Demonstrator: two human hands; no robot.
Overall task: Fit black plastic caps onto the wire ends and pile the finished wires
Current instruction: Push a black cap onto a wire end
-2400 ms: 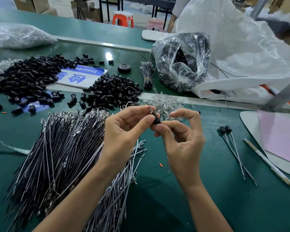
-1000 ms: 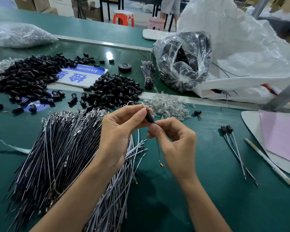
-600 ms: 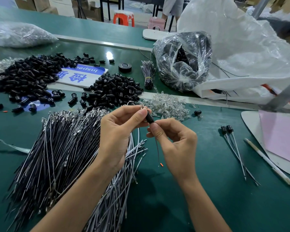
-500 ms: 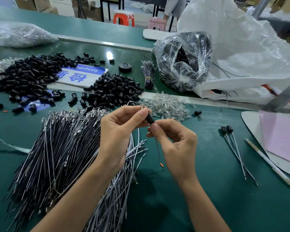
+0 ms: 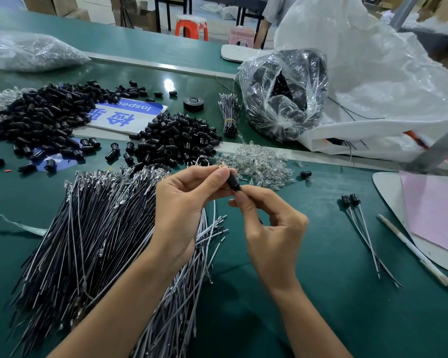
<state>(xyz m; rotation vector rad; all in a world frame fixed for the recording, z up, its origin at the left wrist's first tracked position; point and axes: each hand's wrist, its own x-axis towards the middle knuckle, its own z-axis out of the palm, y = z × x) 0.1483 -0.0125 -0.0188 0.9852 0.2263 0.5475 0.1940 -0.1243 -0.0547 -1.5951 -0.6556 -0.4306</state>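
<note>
My left hand (image 5: 184, 202) pinches a black plastic cap (image 5: 233, 182) between thumb and forefinger, above the green table. My right hand (image 5: 269, 228) pinches the wire just under that cap; most of the wire is hidden behind the fingers. A big fan of loose black and grey wires (image 5: 88, 241) lies under my left forearm. Two heaps of black caps (image 5: 176, 140) (image 5: 36, 120) sit beyond the wires. Two finished capped wires (image 5: 360, 228) lie to the right.
A pile of small clear parts (image 5: 259, 164) lies just past my hands, with one stray cap (image 5: 305, 174) beside it. A clear bag of black parts (image 5: 282, 94), a tied wire bundle (image 5: 229, 115), a tape roll (image 5: 193, 103), a white stick (image 5: 414, 251) and pink paper (image 5: 435, 210) surround the work spot.
My hands lowered slightly and drew closer together. The right hand slid down from the cap onto the wire below it, while the left kept its hold on the cap.
</note>
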